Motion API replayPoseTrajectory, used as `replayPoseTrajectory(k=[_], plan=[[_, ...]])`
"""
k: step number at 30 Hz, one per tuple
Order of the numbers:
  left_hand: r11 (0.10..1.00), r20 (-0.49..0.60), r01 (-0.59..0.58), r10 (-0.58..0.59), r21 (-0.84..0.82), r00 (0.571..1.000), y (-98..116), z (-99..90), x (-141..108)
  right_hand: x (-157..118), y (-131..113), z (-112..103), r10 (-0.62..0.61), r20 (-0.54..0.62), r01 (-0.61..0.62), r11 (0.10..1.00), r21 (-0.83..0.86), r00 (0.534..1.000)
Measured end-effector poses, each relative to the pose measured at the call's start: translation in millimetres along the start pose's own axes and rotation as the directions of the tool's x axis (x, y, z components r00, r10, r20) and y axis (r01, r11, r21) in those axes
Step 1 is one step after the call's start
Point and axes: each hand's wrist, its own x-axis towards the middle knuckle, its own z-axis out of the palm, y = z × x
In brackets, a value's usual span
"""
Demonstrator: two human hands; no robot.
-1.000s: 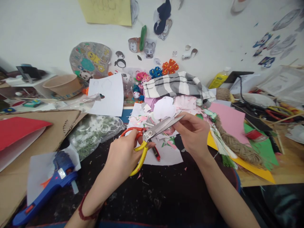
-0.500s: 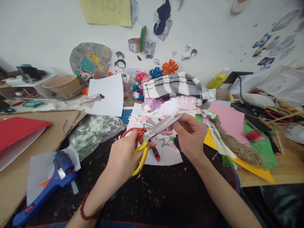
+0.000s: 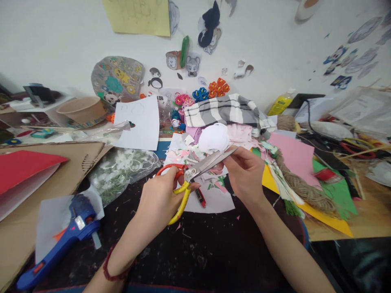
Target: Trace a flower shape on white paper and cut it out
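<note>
Gripping orange-and-yellow-handled steel scissors (image 3: 190,174), the left hand (image 3: 159,199) wraps the handles while the right hand (image 3: 246,175) pinches the blades above scattered paper scraps (image 3: 183,156).

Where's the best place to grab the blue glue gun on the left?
Grip the glue gun's long blue shaft from your side: it lies on its side, reaching toward you over the dark tabletop, while its head rests on a white paper sheet.
</note>
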Motion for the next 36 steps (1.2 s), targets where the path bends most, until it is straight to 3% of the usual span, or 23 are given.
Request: replayPoseTrajectory(k=[5, 13, 16, 21, 24, 27, 30, 36], plan=[[1.000, 0.000, 0.027, -0.027, -0.008, 1.000, 8, 3.1, 0, -6, 5, 11, -0.060, -0.127, 0.056, 0.998, -0.034, 0.990], [1.000, 0.004, 0.008, -0.008, 0.020, 1.000, 8, 6.0, -3, -13, 7, 20, -0.060, -0.198, 0.057, 0.998, -0.023, 0.978], [0.999, -0.023, 0.005, -0.004, 0.053, 1.000, 6, 4.6, -2, -11, 5, 17, -0.047, -0.173, 0.041, 0.998, -0.041, 0.984], [0.989, -0.064, -0.068, 0.077, 0.135, 0.995, -6, -1.9, 1, 4, -4, -3, 0.082, -0.075, -0.082, 0.997, -0.005, 0.994], [0.955, -0.083, -0.118, 0.146, 0.272, 0.986, -13, -3.9, 3, 16, -11, -17, 0.230, -0.056, -0.227, 0.972, 0.058, 0.972], [0.918, -0.051, -0.149, 0.180, 0.368, 0.982, -14, -2.9, 3, 21, -14, -25, 0.337, 0.015, -0.337, 0.941, 0.015, 0.941], [0.899, 0.007, -0.174, 0.187, 0.402, 0.982, -12, -1.1, 2, 20, -14, -26, 0.319, 0.059, -0.315, 0.947, -0.062, 0.946], [0.869, 0.063, -0.146, 0.132, 0.473, 0.989, -11, 1.6, 3, 16, -12, -25, 0.240, -0.015, -0.240, 0.963, -0.124, 0.971]])
